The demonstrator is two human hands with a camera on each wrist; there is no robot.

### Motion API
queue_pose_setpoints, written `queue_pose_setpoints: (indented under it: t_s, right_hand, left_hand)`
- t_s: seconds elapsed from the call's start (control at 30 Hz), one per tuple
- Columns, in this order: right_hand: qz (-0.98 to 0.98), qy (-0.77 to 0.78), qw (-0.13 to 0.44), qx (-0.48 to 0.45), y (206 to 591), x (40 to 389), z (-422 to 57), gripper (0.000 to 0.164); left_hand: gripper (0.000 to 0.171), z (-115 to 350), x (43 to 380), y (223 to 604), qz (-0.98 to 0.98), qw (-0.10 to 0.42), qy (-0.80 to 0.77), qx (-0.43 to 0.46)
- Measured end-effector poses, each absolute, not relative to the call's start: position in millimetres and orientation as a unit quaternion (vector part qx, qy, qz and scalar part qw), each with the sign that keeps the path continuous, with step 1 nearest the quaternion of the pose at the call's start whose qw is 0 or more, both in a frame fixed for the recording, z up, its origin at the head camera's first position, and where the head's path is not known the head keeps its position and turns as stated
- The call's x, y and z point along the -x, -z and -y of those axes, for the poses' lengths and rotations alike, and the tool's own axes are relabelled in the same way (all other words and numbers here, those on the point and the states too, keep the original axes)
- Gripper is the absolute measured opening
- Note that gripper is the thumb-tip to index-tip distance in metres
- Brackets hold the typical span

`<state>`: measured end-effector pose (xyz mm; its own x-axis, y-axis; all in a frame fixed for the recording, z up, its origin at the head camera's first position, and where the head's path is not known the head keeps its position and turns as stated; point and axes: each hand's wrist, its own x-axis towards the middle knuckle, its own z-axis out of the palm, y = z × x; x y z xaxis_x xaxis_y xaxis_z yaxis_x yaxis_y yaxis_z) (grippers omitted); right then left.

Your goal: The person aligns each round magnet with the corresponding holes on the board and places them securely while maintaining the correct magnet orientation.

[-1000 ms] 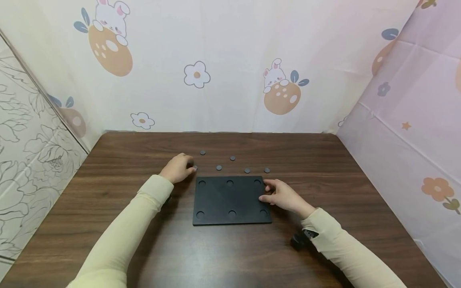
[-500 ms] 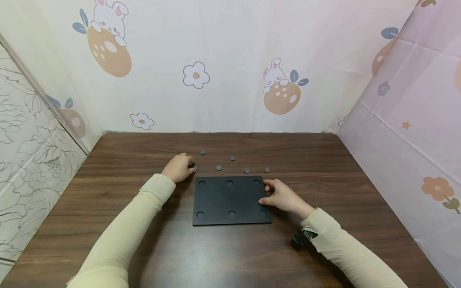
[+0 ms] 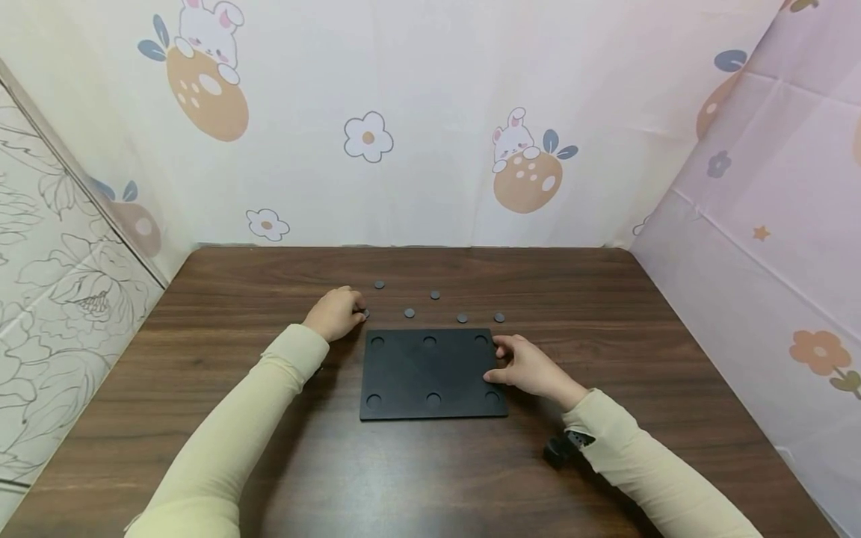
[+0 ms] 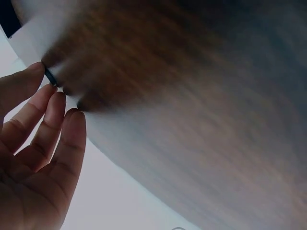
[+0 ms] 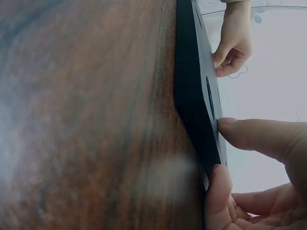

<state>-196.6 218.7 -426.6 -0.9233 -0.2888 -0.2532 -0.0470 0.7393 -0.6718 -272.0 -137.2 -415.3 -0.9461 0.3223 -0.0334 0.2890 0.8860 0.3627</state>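
Note:
My left hand (image 3: 334, 314) reaches to the table just off the far left corner of a black rectangular board (image 3: 430, 373). Its thumb and index finger pinch a small dark grey disc (image 4: 50, 77), seen edge-on in the left wrist view at the tabletop. The board lies flat, with a row of shallow round recesses along its far edge and another along its near edge. My right hand (image 3: 531, 368) holds the board's right side, thumb (image 5: 240, 133) on the top face and fingers against the edge.
Several more grey discs lie loose beyond the board, among them a far left disc (image 3: 380, 285), a middle disc (image 3: 409, 313) and a right disc (image 3: 499, 317). The brown wooden table (image 3: 430, 478) ends at a patterned cloth wall (image 3: 430, 187).
My left hand has shifted very slightly to the right, still at the same disc. The right thumb has slid a little toward the near side on the board, which stays in place.

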Motion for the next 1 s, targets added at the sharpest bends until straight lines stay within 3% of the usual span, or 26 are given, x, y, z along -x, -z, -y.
queue_pose_setpoints:
  t_s: [0.57,1.0]
  right_hand:
    - [-0.914,0.356,0.171,0.095,425.0,194.4,-218.5,0.077]
    - [-0.908,0.368,0.177,0.09,424.5,193.9,-217.9,0.079]
  left_hand:
    - [0.016,137.6,271.9,417.7,-0.972,0.022,-0.157,-0.175]
    - [0.018,142.6,267.4,417.9,-0.968,0.043,-0.18,-0.169]
